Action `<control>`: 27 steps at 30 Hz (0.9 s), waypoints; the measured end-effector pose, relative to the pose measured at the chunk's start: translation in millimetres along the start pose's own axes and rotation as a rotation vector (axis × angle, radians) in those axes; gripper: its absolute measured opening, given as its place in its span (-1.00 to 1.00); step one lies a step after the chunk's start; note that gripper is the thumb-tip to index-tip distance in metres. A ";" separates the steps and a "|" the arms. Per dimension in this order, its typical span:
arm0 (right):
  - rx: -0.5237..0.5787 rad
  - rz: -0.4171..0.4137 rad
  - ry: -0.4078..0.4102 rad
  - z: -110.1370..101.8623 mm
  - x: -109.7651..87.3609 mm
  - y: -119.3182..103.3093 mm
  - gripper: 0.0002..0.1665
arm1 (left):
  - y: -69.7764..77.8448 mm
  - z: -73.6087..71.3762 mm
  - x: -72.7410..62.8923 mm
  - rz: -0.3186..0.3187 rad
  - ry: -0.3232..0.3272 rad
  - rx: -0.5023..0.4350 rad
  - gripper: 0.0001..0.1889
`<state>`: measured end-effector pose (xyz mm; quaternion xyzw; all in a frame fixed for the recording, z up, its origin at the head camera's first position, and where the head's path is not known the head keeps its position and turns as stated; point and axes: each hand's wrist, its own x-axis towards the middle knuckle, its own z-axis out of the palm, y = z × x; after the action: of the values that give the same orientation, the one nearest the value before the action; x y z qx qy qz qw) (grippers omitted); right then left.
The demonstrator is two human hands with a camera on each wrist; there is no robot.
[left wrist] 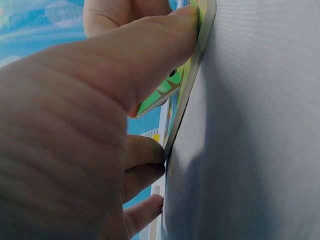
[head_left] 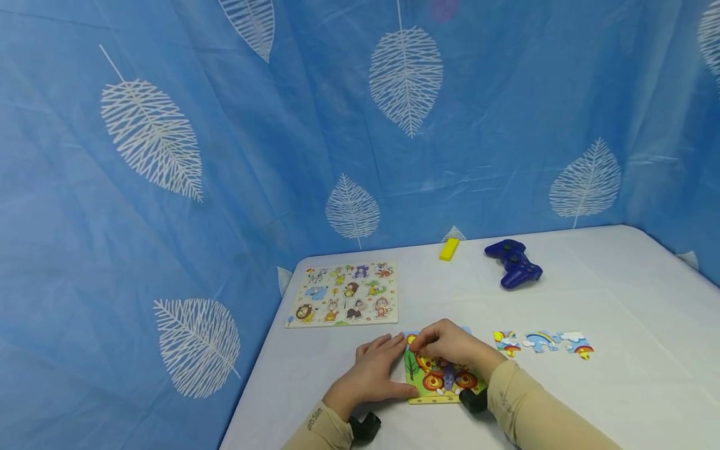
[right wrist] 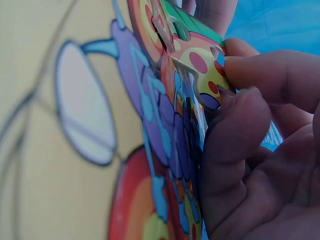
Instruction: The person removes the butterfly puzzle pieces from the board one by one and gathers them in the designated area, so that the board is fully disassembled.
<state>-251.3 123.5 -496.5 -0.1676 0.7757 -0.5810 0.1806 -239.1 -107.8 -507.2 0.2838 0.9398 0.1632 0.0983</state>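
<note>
- Blue cloth (head_left: 292,125) with white leaf prints stands behind and to the left of the table; the head view shows the most of it.
- White-topped table (head_left: 635,312), carrying everything.
- Animal board (head_left: 320,322), lying flat at the far left, seen in full only by the head camera.
- Picture puzzle (head_left: 415,375), flat on the table between the hands; the left wrist view adds its thin side edge.
- Left hand (head_left: 374,372): grip spread wide, pinching nothing, fingers at the puzzle's left side, thumb on its near corner.
- Right hand (head_left: 450,342): above the puzzle, grip nearly closed, thumb and forefinger pinching a piece.
- Dark blue game controller (head_left: 513,264), at the back right.
- Three loose pieces (head_left: 542,339), in a row right of the puzzle.
- Yellow block (head_left: 449,249), near the table's far edge.
- Pinched piece (right wrist: 205,82): the right wrist view shows it tilted over the puzzle, yellow with red spots; the right hand largely hides it from the head camera.
</note>
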 end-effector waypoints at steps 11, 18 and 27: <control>-0.006 0.026 0.007 -3.3 0.2 4.5 -0.81 | 0.5 -0.7 -1.2 0.009 0.001 -0.028 0.10; 0.037 0.056 0.062 -6.0 -0.5 9.1 -0.80 | 1.3 -2.8 -1.3 0.011 -0.003 -0.013 0.10; 0.153 0.082 0.077 -8.0 1.7 8.8 -0.73 | 1.1 -2.4 -0.7 0.003 -0.001 -0.012 0.11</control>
<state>-257.0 131.8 -503.1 -0.0987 0.7417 -0.6366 0.1865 -238.7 -108.0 -504.5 0.2848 0.9383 0.1688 0.1003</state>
